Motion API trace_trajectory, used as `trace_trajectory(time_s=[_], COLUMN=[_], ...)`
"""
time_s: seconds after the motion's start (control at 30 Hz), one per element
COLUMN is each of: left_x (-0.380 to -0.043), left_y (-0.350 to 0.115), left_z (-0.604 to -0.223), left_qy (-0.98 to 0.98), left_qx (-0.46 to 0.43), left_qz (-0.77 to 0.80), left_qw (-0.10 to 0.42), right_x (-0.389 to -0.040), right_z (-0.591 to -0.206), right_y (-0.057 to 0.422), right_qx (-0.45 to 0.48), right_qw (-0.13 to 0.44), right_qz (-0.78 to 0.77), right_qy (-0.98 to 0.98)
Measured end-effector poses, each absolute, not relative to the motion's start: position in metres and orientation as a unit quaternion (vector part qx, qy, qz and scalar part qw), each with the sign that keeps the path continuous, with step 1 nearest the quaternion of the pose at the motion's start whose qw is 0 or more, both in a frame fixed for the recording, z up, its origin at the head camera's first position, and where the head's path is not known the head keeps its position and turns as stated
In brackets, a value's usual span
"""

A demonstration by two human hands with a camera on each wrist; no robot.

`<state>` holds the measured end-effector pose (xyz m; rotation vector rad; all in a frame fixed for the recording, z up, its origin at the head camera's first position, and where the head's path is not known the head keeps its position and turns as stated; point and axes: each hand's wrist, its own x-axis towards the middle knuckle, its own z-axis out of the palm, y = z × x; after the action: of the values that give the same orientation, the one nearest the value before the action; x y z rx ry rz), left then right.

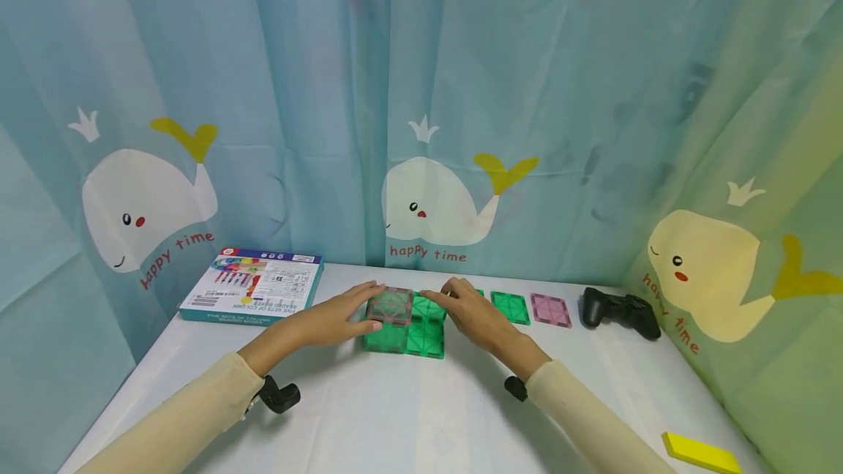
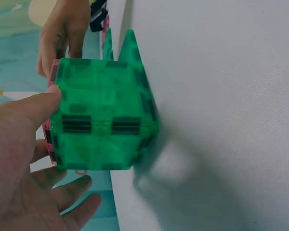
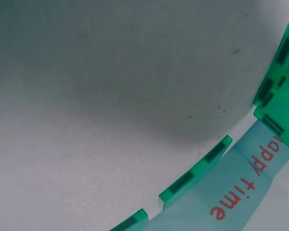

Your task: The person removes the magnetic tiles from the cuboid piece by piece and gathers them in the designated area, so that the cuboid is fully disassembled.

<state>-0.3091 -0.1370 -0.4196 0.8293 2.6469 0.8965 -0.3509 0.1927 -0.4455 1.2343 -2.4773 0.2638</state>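
A structure of translucent green magnetic tiles (image 1: 424, 342) stands in mid-table, with a pink magnetic tile (image 1: 391, 306) lying flat over its left part. My left hand (image 1: 339, 317) grips the pink tile at its left side, thumb at the near edge and a finger at the far edge. In the left wrist view, that thumb presses on the seam where pink meets the green wall (image 2: 103, 96); the other fingers spread below. From the right, my right hand (image 1: 467, 313) reaches over the green tiles, its fingertips touching their far top edge, loosely bent.
Right of the structure lie a green tile (image 1: 510, 308) and a pink tile (image 1: 551, 310), then a black game controller (image 1: 619, 311). A flat toy box (image 1: 253, 285) sits at back left. A yellow block (image 1: 701, 452) lies near right. Behind hangs a whale-print curtain (image 1: 316, 130).
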Motion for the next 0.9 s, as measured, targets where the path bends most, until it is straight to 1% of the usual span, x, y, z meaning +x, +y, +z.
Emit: trace_trajectory(time_s=[0.43, 0.73, 0.9], left_x=[-0.3107, -0.3101, -0.3098], left_y=[-0.1383, -0.1375, -0.1378], left_z=[-0.4194, -0.4169, -0.4154], left_qy=[0.904, 0.905, 0.903], left_qx=[0.290, 0.289, 0.298], left_qz=[0.293, 0.290, 0.289], left_qw=[0.111, 0.113, 0.110], right_x=[-0.3439, -0.3414, -0.3411], right_z=[-0.4500, -0.4501, -0.4484], right_y=[0.1941, 0.1937, 0.1946], right_qx=[0.433, 0.431, 0.429], right_qw=[0.185, 0.201, 0.196], right_qz=[0.120, 0.116, 0.118], right_qy=[-0.874, -0.872, -0.874])
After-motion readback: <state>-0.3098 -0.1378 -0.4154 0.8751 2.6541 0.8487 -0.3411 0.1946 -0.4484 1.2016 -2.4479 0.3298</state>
